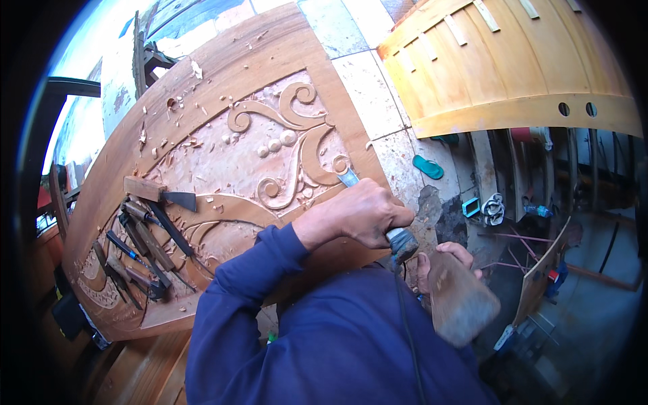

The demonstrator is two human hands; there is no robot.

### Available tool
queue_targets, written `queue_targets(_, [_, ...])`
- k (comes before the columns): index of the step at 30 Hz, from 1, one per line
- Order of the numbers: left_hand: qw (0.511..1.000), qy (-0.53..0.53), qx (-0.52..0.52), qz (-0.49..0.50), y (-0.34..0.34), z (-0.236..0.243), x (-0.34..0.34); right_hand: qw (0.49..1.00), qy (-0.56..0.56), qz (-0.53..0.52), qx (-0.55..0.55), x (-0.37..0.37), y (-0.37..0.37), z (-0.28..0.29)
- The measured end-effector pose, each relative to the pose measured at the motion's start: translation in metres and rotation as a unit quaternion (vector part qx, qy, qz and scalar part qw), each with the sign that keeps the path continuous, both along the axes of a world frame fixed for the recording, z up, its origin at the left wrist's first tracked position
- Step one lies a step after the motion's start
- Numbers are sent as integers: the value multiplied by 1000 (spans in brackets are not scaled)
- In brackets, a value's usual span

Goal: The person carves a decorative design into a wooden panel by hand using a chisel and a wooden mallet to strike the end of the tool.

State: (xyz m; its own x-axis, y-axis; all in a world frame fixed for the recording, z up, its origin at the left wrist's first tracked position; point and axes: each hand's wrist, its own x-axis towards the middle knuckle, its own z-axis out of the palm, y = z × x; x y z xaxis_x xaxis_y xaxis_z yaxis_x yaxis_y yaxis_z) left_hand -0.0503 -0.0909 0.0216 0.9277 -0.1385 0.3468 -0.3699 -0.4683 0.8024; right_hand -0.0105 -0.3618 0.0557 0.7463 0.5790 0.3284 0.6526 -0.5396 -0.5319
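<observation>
**Chisel [349, 178] at Carved Scroll [341, 164]**

In the head view before me, the left hand [372, 214] clenches the chisel over a carved wooden panel [290, 40]; apart, the right hand [456, 253] grasps a wooden mallet [463, 300]. Hand tools [156, 251] lie on the panel's left.

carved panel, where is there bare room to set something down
The panel looks bare along its right border, between the carved scrolls and the floor tiles, above the left hand. Another mostly bare strip runs between the tools and the panel's left edge. It is crowded where the tools lie bunched; wood chips litter the upper border.
</observation>
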Motion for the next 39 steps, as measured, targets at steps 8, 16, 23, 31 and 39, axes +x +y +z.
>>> queue_targets(8, [994, 17, -17, -104, 18, -6, -9, 988, -58, 116, 78, 10, -2, -22])
queue_targets(16, [986, -131, 103, 32, 32, 11, -31, 980, -99, 168, 40, 13, 0, -23])
queue_targets(23, [983, -106, 23, 151, -29, -1, -2, 992, 116, 32, -40, -9, -60, -51])
queue_targets(31, [975, -111, 3, 195, -26, -9, 26, 996, 23, 45, -77, -10, -28, -28])
queue_targets(39, [971, -106, -24, 212, -25, -8, 25, 993, 112, 1, 39, -6, -11, -18])
